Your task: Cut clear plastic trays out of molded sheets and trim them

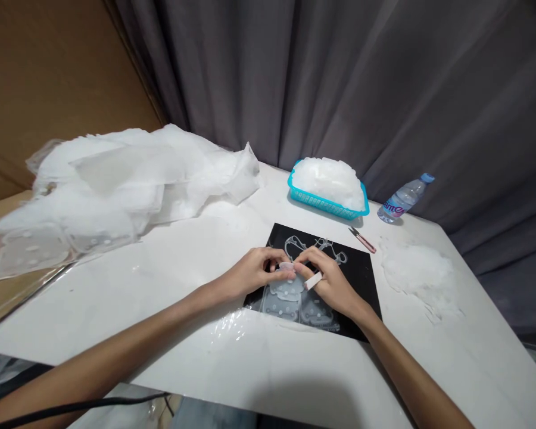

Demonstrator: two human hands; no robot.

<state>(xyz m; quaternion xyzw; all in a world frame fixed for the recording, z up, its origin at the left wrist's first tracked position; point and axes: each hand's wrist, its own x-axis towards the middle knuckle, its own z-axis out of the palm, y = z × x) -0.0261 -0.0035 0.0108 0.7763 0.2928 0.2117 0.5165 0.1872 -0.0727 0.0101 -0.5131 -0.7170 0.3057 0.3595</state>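
Observation:
Both hands meet over a black mat point(361, 280) on the white table. My left hand point(265, 268) pinches a small whitish translucent piece point(286, 266) between thumb and fingers. From the other side, my right hand point(324, 277) has its fingertips on the same piece. A white strip point(313, 280) crosses a finger of the right hand; whether it is wrapped on or held is unclear. Beneath the hands lies a translucent sheet with moulded shapes point(283, 301). Thin translucent frame-like scraps point(337, 253) lie on the mat's far part.
A large pile of white sheets point(138, 173) covers the left back. A teal basket point(326, 205) full of white pieces stands at the back. Pink-handled snips point(364, 239), a water bottle point(404, 199) and a heap of white scraps point(422, 277) are at right.

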